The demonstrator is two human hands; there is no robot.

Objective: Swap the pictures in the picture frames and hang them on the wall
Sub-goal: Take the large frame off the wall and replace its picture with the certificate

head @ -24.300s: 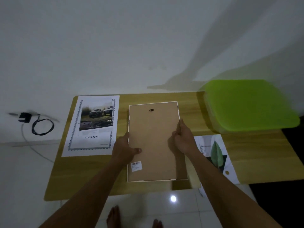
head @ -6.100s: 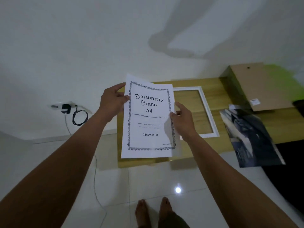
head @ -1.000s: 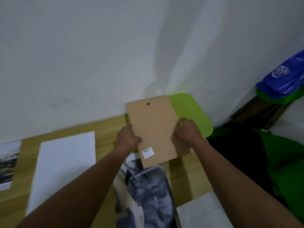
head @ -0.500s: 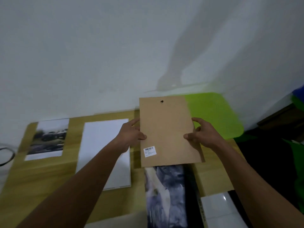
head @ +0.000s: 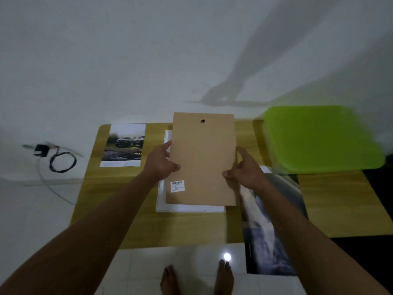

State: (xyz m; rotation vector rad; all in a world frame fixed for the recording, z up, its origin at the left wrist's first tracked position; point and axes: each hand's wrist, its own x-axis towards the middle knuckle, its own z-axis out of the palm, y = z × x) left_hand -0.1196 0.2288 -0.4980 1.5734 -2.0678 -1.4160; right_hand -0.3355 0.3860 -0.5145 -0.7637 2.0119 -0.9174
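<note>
Brown backing board (head: 203, 158) held above white frame (head: 163, 206) on wooden table (head: 119, 220). L hand (head: 162, 163) grips board's left edge, R hand (head: 244, 170) right edge. Car pic (head: 124, 145) left, dark pic (head: 271, 226) right, green lid (head: 319, 139) beyond.

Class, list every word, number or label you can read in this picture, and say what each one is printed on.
No text reads clearly.
Sticker on the backing board: barcode and fine print, too small to read.
Car picture: pale lettering near its right edge, too blurred to read.
</note>
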